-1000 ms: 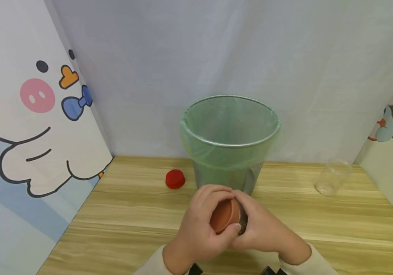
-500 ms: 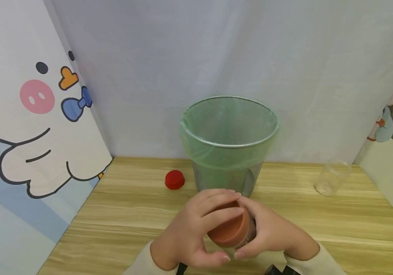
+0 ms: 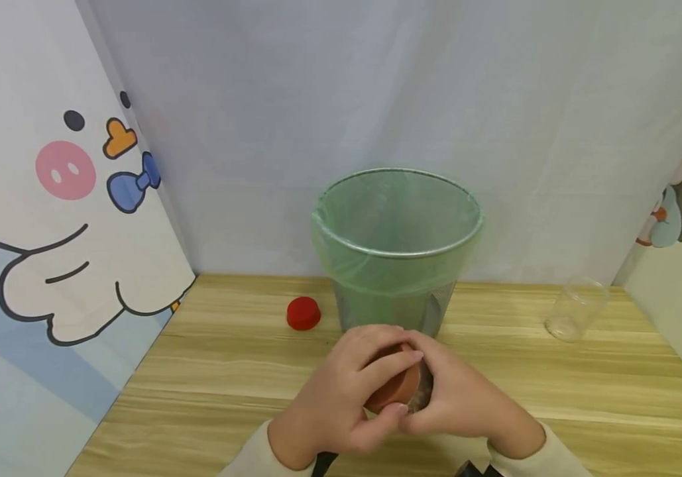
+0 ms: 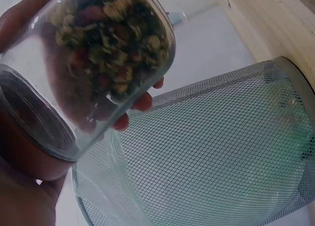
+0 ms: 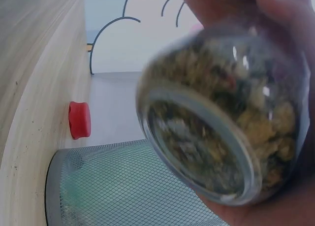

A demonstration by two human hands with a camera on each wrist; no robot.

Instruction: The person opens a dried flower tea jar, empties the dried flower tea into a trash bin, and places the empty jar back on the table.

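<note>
A clear glass jar (image 4: pixel 115 48) of dried flowers and leaves is tilted between my two hands, above the table. Its orange-brown lid (image 3: pixel 399 387) sits on the mouth, facing my left side. My left hand (image 3: pixel 341 397) grips the lid, with fingers over its top and the thumb at its near edge. Around the glass body curls my right hand (image 3: pixel 462 394); the jar's base (image 5: pixel 202 147) shows in the right wrist view. In the head view the hands cover most of the jar.
Just behind the hands stands a mesh bin (image 3: pixel 388 311) lined with a green bag (image 3: pixel 400 271). A red cap (image 3: pixel 303 313) lies left of the bin on the wooden table (image 3: pixel 227 371). Toward the back right is a clear cup (image 3: pixel 576 310).
Half a second ago my left thumb was spread away from the lid; now it is back against the lid's edge. Both hands and the jar have shifted slightly.
</note>
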